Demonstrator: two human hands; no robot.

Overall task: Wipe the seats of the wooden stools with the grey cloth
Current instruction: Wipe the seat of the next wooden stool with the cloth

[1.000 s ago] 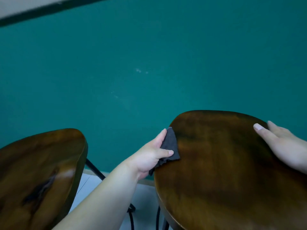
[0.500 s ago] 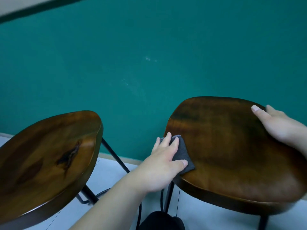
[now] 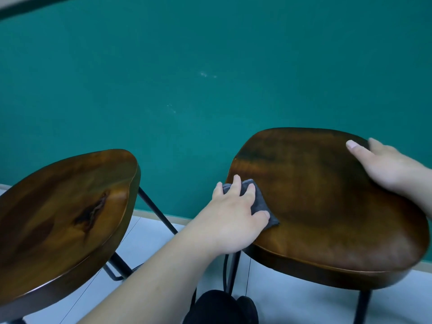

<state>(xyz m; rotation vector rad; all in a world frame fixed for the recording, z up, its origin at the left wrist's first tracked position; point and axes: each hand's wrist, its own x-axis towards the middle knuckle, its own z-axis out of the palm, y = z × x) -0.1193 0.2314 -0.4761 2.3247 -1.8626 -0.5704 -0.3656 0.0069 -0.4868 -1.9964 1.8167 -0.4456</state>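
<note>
Two dark wooden stools stand side by side on black metal legs. My left hand (image 3: 233, 220) lies spread over the folded grey cloth (image 3: 260, 202) and presses it onto the left edge of the right stool's seat (image 3: 327, 206). Part of the cloth shows past my thumb and between my fingers. My right hand (image 3: 392, 171) holds the far right rim of the same seat, thumb on top and fingers over the edge. The left stool's seat (image 3: 65, 211) has a dark knot in its middle, and nothing lies on it.
A teal wall (image 3: 187, 90) rises close behind both stools. Pale floor (image 3: 149, 239) shows between the black stool legs (image 3: 156, 211). A dark shape (image 3: 219, 307), probably my shoe or knee, is at the bottom centre.
My left hand went from pinching the cloth at the seat's edge to lying flat over it, a little nearer to me. The view has tilted down and shows more floor. My right hand stays on the rim.
</note>
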